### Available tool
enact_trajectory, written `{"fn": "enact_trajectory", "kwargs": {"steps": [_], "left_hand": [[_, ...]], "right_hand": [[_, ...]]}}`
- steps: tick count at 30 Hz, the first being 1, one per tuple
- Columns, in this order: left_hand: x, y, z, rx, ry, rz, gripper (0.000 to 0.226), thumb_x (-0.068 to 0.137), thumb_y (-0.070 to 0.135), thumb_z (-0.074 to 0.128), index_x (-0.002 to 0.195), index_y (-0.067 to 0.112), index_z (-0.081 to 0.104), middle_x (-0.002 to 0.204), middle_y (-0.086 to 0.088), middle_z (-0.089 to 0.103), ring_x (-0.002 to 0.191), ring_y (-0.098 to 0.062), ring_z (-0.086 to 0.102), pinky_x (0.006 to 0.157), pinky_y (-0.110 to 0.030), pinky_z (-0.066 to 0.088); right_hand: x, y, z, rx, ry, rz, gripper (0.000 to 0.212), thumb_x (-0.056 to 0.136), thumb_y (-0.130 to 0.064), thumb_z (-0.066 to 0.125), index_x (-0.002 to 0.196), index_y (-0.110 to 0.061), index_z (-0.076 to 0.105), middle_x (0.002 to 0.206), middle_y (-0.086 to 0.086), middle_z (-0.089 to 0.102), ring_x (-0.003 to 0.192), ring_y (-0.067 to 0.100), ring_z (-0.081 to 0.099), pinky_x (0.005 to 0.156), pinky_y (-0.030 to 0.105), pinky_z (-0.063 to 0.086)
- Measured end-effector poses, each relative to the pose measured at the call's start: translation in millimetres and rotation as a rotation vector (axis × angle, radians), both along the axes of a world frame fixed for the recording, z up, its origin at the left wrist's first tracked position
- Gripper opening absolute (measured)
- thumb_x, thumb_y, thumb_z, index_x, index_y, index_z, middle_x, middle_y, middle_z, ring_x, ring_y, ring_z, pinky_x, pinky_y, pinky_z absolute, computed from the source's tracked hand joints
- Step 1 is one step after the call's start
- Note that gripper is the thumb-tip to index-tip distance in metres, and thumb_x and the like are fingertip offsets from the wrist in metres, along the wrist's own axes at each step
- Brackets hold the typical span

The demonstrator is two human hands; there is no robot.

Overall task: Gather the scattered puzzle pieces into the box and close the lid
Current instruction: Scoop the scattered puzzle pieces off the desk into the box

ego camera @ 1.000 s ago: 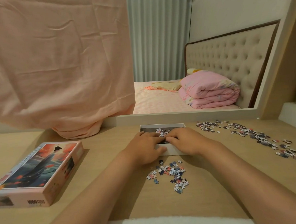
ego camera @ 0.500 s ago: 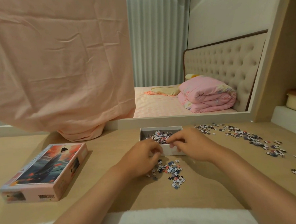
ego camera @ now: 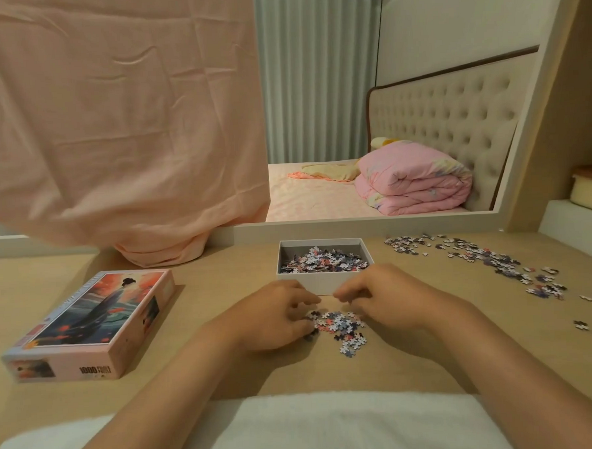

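Lid (ego camera: 97, 317) side reads "1000", beside box (ego camera: 308, 282).

The pale wooden surface (ego camera: 227, 375) carries an open white box (ego camera: 311, 282) at its middle rear, part-filled with puzzle pieces (ego camera: 324, 262). A small heap (ego camera: 341, 328) lies just before the box. A long scatter (ego camera: 478, 259) lies to the right, the pictured lid (ego camera: 97, 320) lies at left, and a pink cloth (ego camera: 162, 252) is bunched behind.

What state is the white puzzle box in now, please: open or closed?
Open. The white box shows loose pieces inside; the printed lid lies apart, to its left.
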State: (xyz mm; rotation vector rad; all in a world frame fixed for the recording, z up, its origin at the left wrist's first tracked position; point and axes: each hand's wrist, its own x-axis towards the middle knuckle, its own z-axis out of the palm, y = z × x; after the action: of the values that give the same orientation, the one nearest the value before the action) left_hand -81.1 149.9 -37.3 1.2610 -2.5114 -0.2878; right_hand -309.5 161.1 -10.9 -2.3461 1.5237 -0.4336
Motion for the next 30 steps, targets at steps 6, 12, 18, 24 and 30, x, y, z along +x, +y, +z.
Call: {"fn": "enact_trajectory", "kwargs": {"steps": [6,12,18,24,30], "left_hand": [[19,2,0,0.094,-0.14,0.043,0.044,0.083,0.045,0.066,0.126,0.036,0.06,0.108,0.012,0.045,0.091,-0.003,0.048,0.089,-0.026,0.041],[-4,-1,-7,-0.004,-0.065,-0.021,0.026,0.09,0.031,0.065,0.115,0.025,0.07,0.103,0.001,0.055,0.086,-0.01,0.053,0.075,-0.022,0.036],[0,-1,-7,0.069,-0.039,0.059,0.053,0.088,0.047,0.061,0.136,0.027,0.053,0.112,0.01,0.045,0.098,-0.007,0.047,0.086,-0.023,0.037],[-11,4,-11,0.076,-0.119,0.024,0.055,0.089,0.053,0.057,0.137,0.027,0.051,0.124,0.005,0.039,0.119,-0.01,0.035,0.101,-0.029,0.035],[-16,0,-13,0.006,0.02,0.029,0.031,0.089,0.036,0.065,0.119,0.027,0.067,0.103,0.003,0.052,0.088,-0.011,0.052,0.075,-0.02,0.035]], "right_hand": [[-1,13,7,0.235,0.296,-0.049,0.079,0.065,-0.058,0.082,0.135,-0.036,0.052,0.111,-0.015,0.056,0.101,0.01,0.053,0.087,0.027,0.046],[17,2,-5,0.181,0.158,-0.051,0.062,0.077,-0.043,0.081,0.131,-0.019,0.062,0.091,-0.011,0.06,0.087,0.01,0.058,0.077,0.024,0.044],[9,-3,-8,0.152,0.158,-0.087,0.038,0.073,-0.048,0.081,0.099,-0.024,0.065,0.086,-0.012,0.049,0.078,0.008,0.049,0.069,0.027,0.041],[22,-3,-17,0.141,0.169,-0.021,0.033,0.084,-0.045,0.072,0.107,-0.022,0.066,0.088,-0.005,0.053,0.082,0.018,0.052,0.07,0.029,0.038],[32,-4,-18,0.065,0.075,-0.047,0.032,0.084,-0.037,0.075,0.113,-0.023,0.072,0.089,-0.005,0.063,0.082,0.013,0.057,0.067,0.026,0.042]]}}
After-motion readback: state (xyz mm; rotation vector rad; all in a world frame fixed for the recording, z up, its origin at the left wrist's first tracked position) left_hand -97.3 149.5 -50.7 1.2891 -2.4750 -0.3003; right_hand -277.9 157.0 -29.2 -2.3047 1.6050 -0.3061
